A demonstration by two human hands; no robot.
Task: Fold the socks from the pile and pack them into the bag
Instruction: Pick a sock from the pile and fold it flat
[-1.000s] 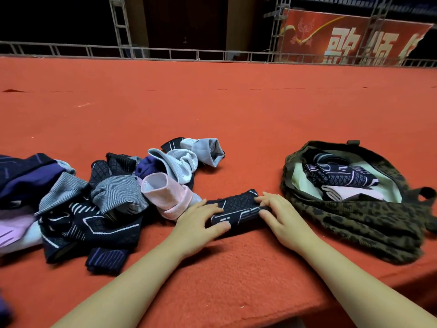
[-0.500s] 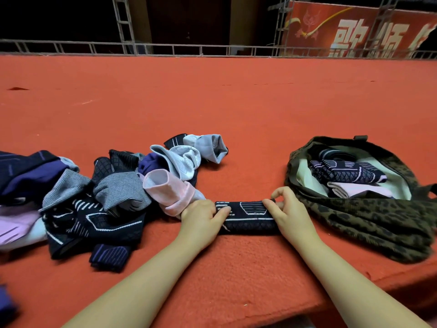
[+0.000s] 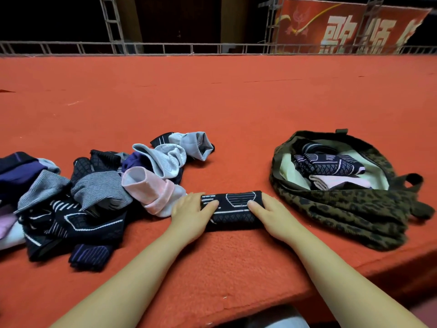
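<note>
— What has been changed since half a second ago?

— Both thumbs have been brought over onto the top of the folded sock [image 3: 233,210]. The right hand [image 3: 275,215], earlier raised at the sock's end with fingers pinching, has been lowered flat against it. The bundle is seen slightly fatter.

— How are the hands held?

— The left hand [image 3: 192,213] is laid on the sock's left end, the right hand on its right end. The fingers are kept fairly straight and pressed on the cloth, the thumbs pointed toward each other; nothing is gripped.

— Where is the sock placed?

— It is laid crosswise on the red bench [image 3: 236,110], near the front edge, between the pile [image 3: 78,197] and the bag [image 3: 343,209].

— And the pile?

— It is spread to the left: dark, grey, purple and pink socks, tangled. A pink one [image 3: 151,192] is found just beside the left hand.

— And the bag?

— It is set to the right, opened upward, leopard-patterned outside, pale inside. A dark patterned sock [image 3: 328,165] and a pink one [image 3: 340,182] are already packed within.

— What is seen behind?

— A metal railing [image 3: 165,48] and a red banner [image 3: 350,24].
</note>
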